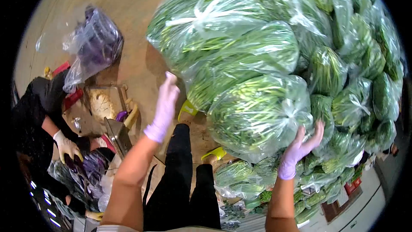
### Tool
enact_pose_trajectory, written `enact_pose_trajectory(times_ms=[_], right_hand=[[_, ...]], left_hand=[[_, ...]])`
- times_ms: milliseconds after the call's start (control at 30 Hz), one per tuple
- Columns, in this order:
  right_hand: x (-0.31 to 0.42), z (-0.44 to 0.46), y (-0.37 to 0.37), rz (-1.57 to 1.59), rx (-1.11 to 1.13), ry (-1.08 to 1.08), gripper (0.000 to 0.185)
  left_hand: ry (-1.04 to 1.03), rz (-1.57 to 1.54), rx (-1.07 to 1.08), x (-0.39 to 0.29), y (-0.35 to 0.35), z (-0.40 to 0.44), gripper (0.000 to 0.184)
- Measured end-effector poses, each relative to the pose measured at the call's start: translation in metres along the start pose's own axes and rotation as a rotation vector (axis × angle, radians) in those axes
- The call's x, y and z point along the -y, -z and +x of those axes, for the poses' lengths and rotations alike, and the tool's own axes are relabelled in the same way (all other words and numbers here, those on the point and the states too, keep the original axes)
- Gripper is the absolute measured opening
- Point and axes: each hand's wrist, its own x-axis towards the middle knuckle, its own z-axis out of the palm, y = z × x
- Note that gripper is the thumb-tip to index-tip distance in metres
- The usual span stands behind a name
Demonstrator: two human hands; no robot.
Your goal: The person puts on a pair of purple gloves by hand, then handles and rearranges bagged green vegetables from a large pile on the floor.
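Note:
A large clear plastic bag of long green vegetables (253, 111), knotted at its right side, lies in front of me. My right hand (300, 148), in a thin purple glove, is at the bag's lower right edge with fingers apart. Left of the bags, my left hand (165, 103), gloved the same way, is raised over the floor with its fingers spread and nothing in it. Two more big bags of greens (206, 21) lie above the first one, pressed against it.
Many smaller bags of greens (328, 71) are piled at the right. A co-worker's gloved hand (68, 147) is over purple eggplants (90, 172) at the left. A bag of purple vegetables (98, 38) stands upper left, near a metal tray (118, 137).

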Motion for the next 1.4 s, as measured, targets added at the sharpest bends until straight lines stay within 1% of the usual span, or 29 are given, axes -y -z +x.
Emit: enact_pose_trajectory(times_ms=[67,133,167,200,233,267,300,333,467,500,533,600,667,700,733,767,800,833,867,900,933,1000,1033,1067,1100,1200,1267,1333,1400], right_hand=[[-0.036,-0.031,0.021,-0.149,-0.007,-0.269,0.046],[-0.083,-0.065,0.009,-0.003,0.085,-0.650,0.052],[-0.060,-0.064,-0.004,0.231,0.142,-0.900,0.058],[-0.071,-0.078,-0.029,0.602,0.149,-0.938,0.058],[-0.060,-0.071,-0.047,0.372,0.279,-0.881,0.058],[-0.061,-0.069,-0.074,0.475,0.303,-0.896,0.059],[-0.017,-0.036,-0.069,0.484,0.383,-0.937,0.058],[-0.019,-0.044,-0.088,-0.003,0.347,-0.660,0.058],[-0.014,-0.073,-0.108,-0.169,0.265,-0.438,0.060],[-0.018,-0.080,-0.111,-0.166,0.261,-0.476,0.060],[-0.023,-0.080,-0.114,-0.001,0.123,-0.519,0.056],[-0.030,-0.077,-0.110,0.152,-0.020,-0.562,0.051],[-0.037,-0.067,-0.095,0.091,0.004,-0.533,0.038],[-0.028,-0.062,-0.087,0.041,-0.056,-0.426,0.029],[-0.017,-0.062,-0.081,0.129,-0.018,-0.471,0.026],[-0.008,-0.072,-0.085,0.398,-0.084,-0.509,0.031],[0.006,-0.072,-0.068,0.271,0.015,-0.369,0.031],[0.017,-0.082,-0.067,0.312,0.060,-0.301,0.033],[0.024,-0.084,-0.062,0.412,0.329,-0.450,0.021],[0.028,-0.089,-0.067,0.483,0.201,-0.453,0.021],[0.032,-0.094,-0.072,0.559,0.075,-0.454,0.021],[-0.001,-0.088,-0.084,0.318,0.245,-0.113,0.018],[-0.013,-0.074,-0.081,0.400,0.375,-0.238,0.018],[-0.024,-0.068,-0.089,0.326,0.318,-0.311,0.022],[-0.037,-0.068,-0.100,0.273,0.126,-0.268,0.029],[-0.070,-0.048,-0.101,0.277,0.031,-0.229,0.037],[-0.078,-0.043,-0.099,0.243,0.036,-0.177,0.039],[-0.070,-0.035,-0.076,0.425,0.363,-0.297,0.045],[-0.056,-0.062,-0.059,0.290,0.306,-0.292,0.053]], left_hand=[[-0.226,0.437,0.073,-0.037,-0.039,-0.024,0.071],[-0.427,0.512,0.347,-0.079,-0.081,-0.034,0.076],[-0.460,0.641,0.381,-0.087,-0.109,-0.043,0.077],[-0.494,0.770,0.409,-0.091,-0.131,-0.049,0.078],[-0.510,0.779,0.428,-0.088,-0.145,-0.050,0.078],[-0.439,0.878,0.394,-0.079,-0.158,-0.048,0.080],[-0.366,0.981,0.367,-0.068,-0.167,-0.047,0.082],[-0.363,0.980,0.323,-0.056,-0.168,-0.044,0.085],[-0.411,0.976,0.266,-0.016,-0.168,-0.061,0.080],[-0.340,0.997,0.260,-0.007,-0.169,-0.067,0.081],[-0.274,1.013,0.247,-0.006,-0.173,-0.069,0.081],[-0.287,1.033,0.229,-0.009,-0.178,-0.072,0.076],[-0.280,1.024,0.235,-0.014,-0.180,-0.072,0.069],[-0.362,0.995,0.165,-0.011,-0.179,-0.076,0.066],[-0.396,0.945,0.107,-0.005,-0.176,-0.083,0.067],[-0.415,0.889,0.063,0.011,-0.170,-0.090,0.067],[-0.431,0.833,0.018,0.030,-0.162,-0.097,0.067],[-0.417,0.769,0.000,0.041,-0.157,-0.106,0.068],[-0.401,0.711,-0.019,0.051,-0.152,-0.115,0.069],[-0.264,0.548,-0.022,0.051,-0.151,-0.119,0.070],[-0.268,0.564,-0.018,0.051,-0.149,-0.121,0.070],[-0.303,0.828,0.052,0.045,-0.148,-0.118,0.070],[-0.412,0.884,0.024,0.039,-0.157,-0.113,0.068],[-0.454,0.938,0.031,0.026,-0.169,-0.109,0.067],[-0.471,0.993,0.018,0.015,-0.181,-0.105,0.068],[-0.410,1.162,0.033,-0.012,-0.219,-0.093,0.070],[-0.454,1.195,0.038,-0.013,-0.227,-0.085,0.070],[-0.393,1.245,0.058,-0.008,-0.227,-0.084,0.068],[-0.518,1.249,0.047,0.008,-0.211,-0.090,0.067]])
